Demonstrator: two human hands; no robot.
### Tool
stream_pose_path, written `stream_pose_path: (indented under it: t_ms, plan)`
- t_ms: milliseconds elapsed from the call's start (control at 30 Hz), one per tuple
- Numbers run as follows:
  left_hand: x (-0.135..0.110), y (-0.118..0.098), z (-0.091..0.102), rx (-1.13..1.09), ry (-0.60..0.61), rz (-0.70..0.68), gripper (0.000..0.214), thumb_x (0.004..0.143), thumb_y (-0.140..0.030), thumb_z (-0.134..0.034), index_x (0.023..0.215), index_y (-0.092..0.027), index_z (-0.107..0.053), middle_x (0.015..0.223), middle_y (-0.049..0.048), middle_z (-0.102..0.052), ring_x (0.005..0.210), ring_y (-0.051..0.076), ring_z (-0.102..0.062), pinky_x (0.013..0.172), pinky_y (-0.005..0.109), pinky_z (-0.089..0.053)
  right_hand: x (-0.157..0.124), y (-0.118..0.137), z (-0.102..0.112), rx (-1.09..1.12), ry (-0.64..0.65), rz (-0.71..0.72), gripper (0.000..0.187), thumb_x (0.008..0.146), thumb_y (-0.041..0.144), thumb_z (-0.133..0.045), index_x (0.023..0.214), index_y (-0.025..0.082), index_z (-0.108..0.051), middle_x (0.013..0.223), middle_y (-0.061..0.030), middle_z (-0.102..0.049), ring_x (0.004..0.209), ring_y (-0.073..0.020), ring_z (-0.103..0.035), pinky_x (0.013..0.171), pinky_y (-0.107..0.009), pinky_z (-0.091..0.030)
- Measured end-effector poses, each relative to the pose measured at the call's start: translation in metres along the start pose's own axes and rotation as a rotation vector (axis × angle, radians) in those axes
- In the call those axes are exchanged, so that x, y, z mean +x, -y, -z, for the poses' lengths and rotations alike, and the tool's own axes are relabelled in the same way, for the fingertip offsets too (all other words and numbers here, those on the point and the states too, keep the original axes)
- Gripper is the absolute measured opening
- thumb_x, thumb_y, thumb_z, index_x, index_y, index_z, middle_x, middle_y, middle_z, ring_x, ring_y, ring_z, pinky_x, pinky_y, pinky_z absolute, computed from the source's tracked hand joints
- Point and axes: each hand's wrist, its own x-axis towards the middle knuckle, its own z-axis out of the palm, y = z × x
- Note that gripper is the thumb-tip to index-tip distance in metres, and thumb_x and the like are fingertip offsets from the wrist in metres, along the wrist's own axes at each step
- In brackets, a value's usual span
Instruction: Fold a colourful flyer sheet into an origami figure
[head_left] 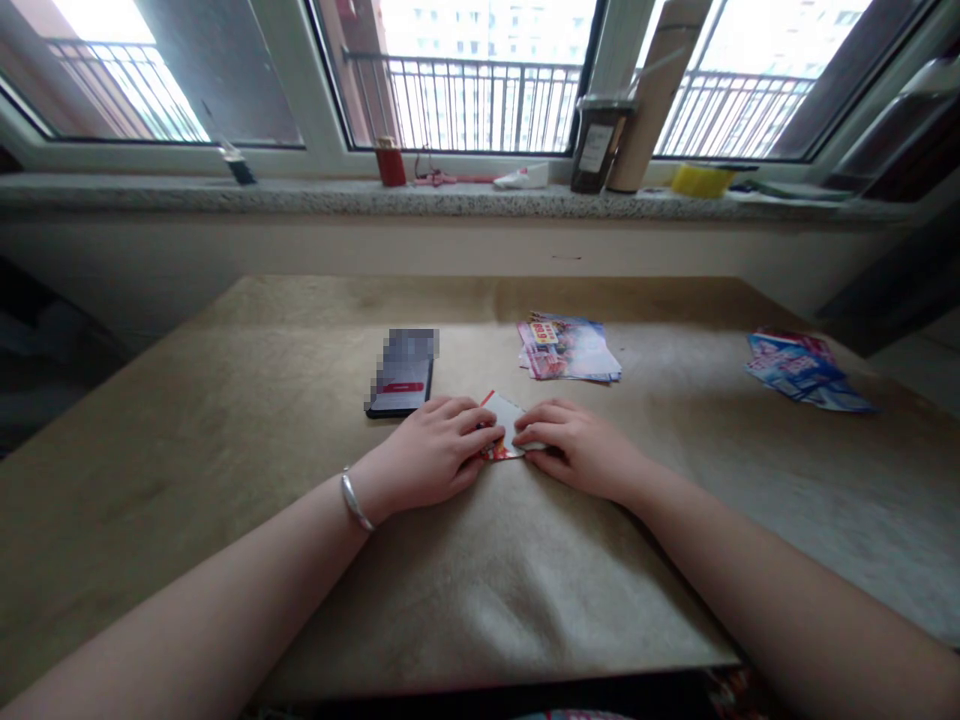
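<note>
A small piece of folded paper, white with red and orange print along its lower left edge, lies on the table between my two hands. My left hand, with a silver bangle at the wrist, grips the paper's left side, its fingers curled over the edge. From the other side my right hand presses its fingertips onto the paper's right part, thumb near the lower edge. Both hands rest low against the tabletop. The fingers cover part of the paper, so its full outline is hidden.
A phone lies just beyond my left hand. Farther off is a stack of printed leaflets, with blue and pink folded papers at the right. A brown cover spreads over the table. Various items stand on the stone windowsill.
</note>
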Motion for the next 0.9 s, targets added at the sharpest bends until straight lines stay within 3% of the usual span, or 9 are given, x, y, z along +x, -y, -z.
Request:
stream_pose_path:
  t_ms: [433, 600, 900]
  plan:
    - [0.001, 0.004, -0.005, 0.01, -0.057, -0.052, 0.029, 0.093, -0.02, -0.043, 0.118, -0.024, -0.057, 0.125, 0.0049, -0.057, 0.117, 0.02, -0.05, 0.107, 0.042, -0.033, 0.0, -0.001, -0.002, -0.032, -0.032, 0.04, 0.018, 0.086, 0.019, -0.055, 0.096, 0.02, -0.07, 0.102, -0.0066, -0.068, 0.1, -0.0209, -0.056, 0.091, -0.038, -0.047]
    - [0.001, 0.0, 0.001, -0.034, 0.009, -0.044, 0.032, 0.091, -0.02, -0.046, 0.121, -0.02, -0.056, 0.121, 0.007, -0.06, 0.114, 0.021, -0.053, 0.107, 0.042, -0.035, 0.0, -0.001, -0.002, -0.014, -0.027, 0.032, 0.019, 0.087, 0.019, -0.054, 0.097, 0.019, -0.07, 0.101, -0.0073, -0.068, 0.097, -0.0203, -0.057, 0.088, -0.036, -0.048]
    - [-0.003, -0.004, 0.008, -0.119, 0.077, -0.034, 0.04, 0.086, -0.017, -0.051, 0.125, -0.024, -0.055, 0.13, 0.0079, -0.052, 0.122, 0.024, -0.048, 0.104, 0.041, -0.039, -0.002, -0.001, -0.002, -0.055, -0.016, 0.019, 0.019, 0.085, 0.019, -0.056, 0.097, 0.02, -0.07, 0.102, -0.0054, -0.069, 0.095, -0.0202, -0.058, 0.087, -0.037, -0.046]
